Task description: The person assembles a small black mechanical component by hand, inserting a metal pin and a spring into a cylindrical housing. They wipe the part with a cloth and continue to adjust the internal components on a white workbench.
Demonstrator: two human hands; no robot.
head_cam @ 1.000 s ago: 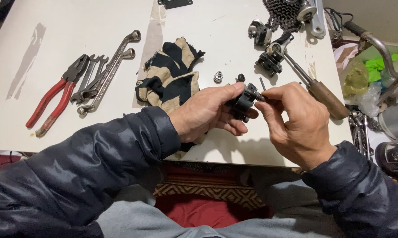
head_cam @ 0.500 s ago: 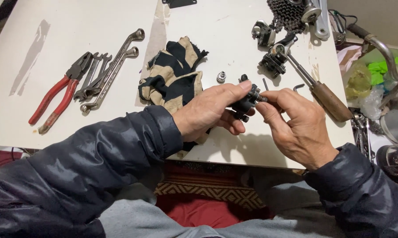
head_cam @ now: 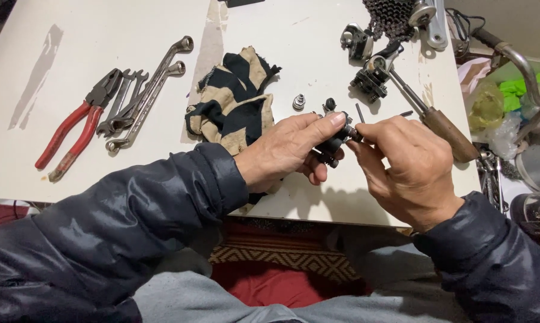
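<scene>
Small black bicycle part [head_cam: 333, 139] lies slanted between left hand [head_cam: 288, 149] and right hand [head_cam: 405, 164], both grips pinching it above the white surface [head_cam: 162, 167].

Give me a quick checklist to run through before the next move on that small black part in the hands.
1. Left hand grips the small black part: ok.
2. Right hand has its fingertips at the part's right end: ok.
3. What the right fingertips pinch there: cannot tell, too small.
4. Part held above the white table, not over its edge: ok.
5. Loose small metal nut lies on the table within view: ok.
6. Wooden-handled tool lies close by the right hand: ok.
</scene>
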